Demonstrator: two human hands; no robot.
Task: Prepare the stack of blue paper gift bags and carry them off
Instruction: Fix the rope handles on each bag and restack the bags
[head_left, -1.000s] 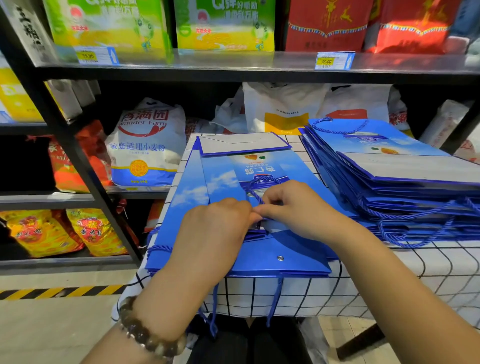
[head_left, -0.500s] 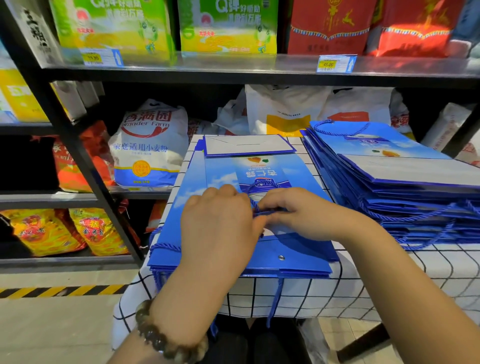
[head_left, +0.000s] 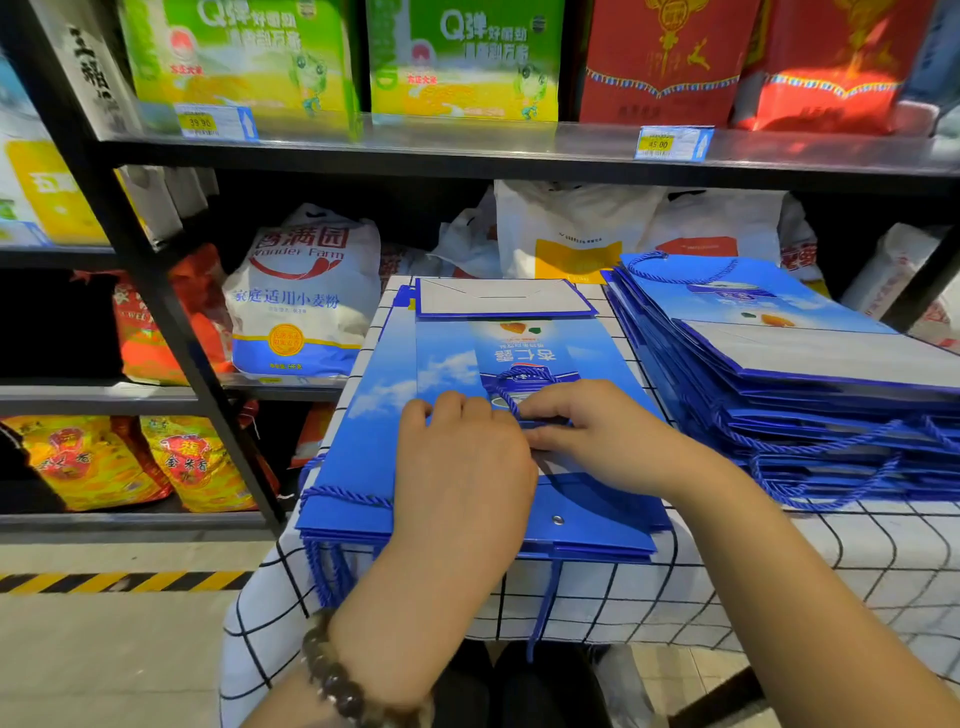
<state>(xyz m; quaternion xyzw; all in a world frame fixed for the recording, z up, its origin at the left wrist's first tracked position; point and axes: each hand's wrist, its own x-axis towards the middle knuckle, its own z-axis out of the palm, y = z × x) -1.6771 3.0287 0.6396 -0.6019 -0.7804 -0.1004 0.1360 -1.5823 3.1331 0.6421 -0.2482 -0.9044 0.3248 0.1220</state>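
A flat stack of blue bags (head_left: 395, 415) lies on the near left part of the worktop (head_left: 857, 551), which carries a white cloth with a black grid. The top bag shows sky and cloud print with upside-down lettering; its grey base flap (head_left: 504, 297) is folded over at the far end. A metal eyelet (head_left: 557, 519) sits near the near edge. Blue cord handles (head_left: 324, 566) hang over the near edge of the worktop.

The left hand (head_left: 462, 467) rests palm down on the stack, fingers curled; its grip state cannot be told. The right hand (head_left: 597, 434), touching the left, pinches a blue cord loop (head_left: 511, 387) lying on the top bag.

A second, taller stack (head_left: 779, 384) lies on the right, apart from the first, its handles trailing near. Shelves (head_left: 467, 150) with food packs stand behind.
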